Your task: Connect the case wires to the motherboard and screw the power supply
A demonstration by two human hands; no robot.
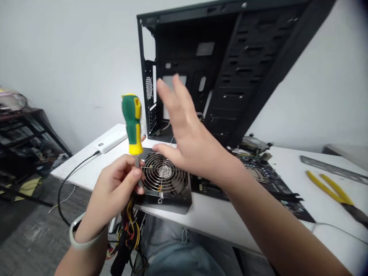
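Left hand point(117, 188) pinches a metal-shafted screwdriver point(134, 134) — contoured handle point(131, 119) up; right hand point(188, 140) spreads wide. A ringed wire grille point(164, 171) sits alongside.

The case point(230, 65) stands behind the power supply point(164, 173), pliers point(342, 197) far right.

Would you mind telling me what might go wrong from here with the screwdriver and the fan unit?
The left hand pinches the screwdriver by its metal shaft, while the right hand is open and off it, so it could tilt or slip.

Loose cables hang beside the fan unit at the table's front edge and might snag.
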